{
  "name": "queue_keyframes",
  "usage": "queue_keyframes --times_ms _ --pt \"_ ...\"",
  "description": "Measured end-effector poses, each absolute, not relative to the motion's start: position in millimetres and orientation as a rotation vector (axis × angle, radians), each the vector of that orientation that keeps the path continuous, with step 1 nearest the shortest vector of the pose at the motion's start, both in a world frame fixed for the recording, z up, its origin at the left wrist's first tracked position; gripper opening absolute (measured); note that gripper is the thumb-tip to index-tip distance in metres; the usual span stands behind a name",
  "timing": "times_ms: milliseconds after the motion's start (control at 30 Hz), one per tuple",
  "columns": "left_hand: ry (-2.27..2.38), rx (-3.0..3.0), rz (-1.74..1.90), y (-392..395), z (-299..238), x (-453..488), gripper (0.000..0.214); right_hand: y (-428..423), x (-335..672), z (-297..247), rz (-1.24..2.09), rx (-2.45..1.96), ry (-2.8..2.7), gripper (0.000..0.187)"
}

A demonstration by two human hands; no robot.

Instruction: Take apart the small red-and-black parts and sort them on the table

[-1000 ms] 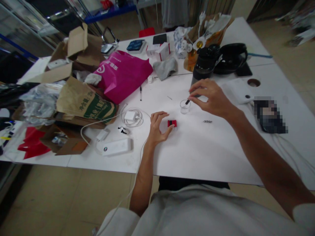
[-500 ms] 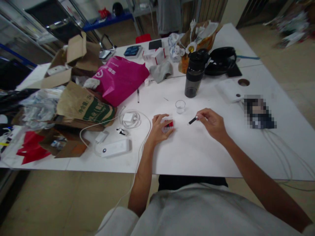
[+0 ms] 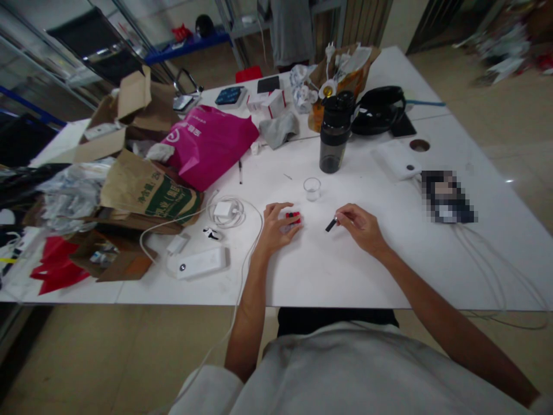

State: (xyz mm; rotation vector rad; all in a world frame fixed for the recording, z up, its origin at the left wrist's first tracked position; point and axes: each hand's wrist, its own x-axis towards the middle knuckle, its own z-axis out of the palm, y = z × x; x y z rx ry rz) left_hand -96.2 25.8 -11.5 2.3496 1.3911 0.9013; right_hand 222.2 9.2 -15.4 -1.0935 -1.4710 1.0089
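Note:
My left hand rests on the white table, its fingers curled round a small red and black block. A short way to the right, my right hand pinches a thin black stick whose tip points left toward the block. A small clear cup stands just beyond and between both hands. Behind the cup is a dark drinking bottle.
A white charger with coiled cable, a white power bank and a brown paper bag lie to the left. A pink bag, cardboard boxes, black headphones and a white box fill the back.
My right hand drew the black stick out of the clear cup and brought it down toward me, near the block. My left hand closed over the red and black block.

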Motion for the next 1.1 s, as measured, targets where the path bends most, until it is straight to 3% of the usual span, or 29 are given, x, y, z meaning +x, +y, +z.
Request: queue_keyframes --times_ms 367,700,1100 --pt "1.231 2.196 1.166 -18.3 -9.5 -48.4 0.044 3.8 212.2 -10.8 1.114 -1.074 -1.432 0.048" --pt "1.188 2.151 1.395 -38.9 -20.9 -20.3 0.011 5.4 209.0 -16.9 1.347 -1.009 -1.339 0.054" --pt "1.246 2.038 1.497 -37.7 -15.4 -24.5 0.016 1.9 215.6 -8.9 1.514 -0.935 -1.502 0.057"
